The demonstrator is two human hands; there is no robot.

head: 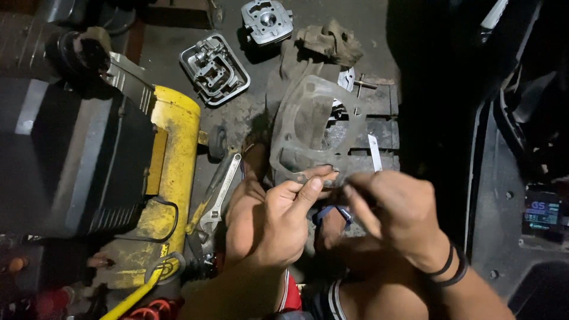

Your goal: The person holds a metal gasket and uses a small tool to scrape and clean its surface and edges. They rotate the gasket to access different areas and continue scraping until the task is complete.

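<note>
Gasket (308,127) is hanging above both pinching hands, left hand (278,222) and right hand (394,216), scraper blade (374,152) poking up; cleaning looks unfinished.

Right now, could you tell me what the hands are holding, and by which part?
The left hand pinches a thin, translucent gasket at its lower edge. The right hand meets the same edge, but whether its fingers grip it cannot be told.

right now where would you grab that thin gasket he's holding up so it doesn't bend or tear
Grip the gasket on its wide solid lower rim, coming from below, where the left hand already pinches it. A second pinch beside it, near the right hand, probably helps: it is a thin flat sheet with large cut-outs and narrow webs.
</note>
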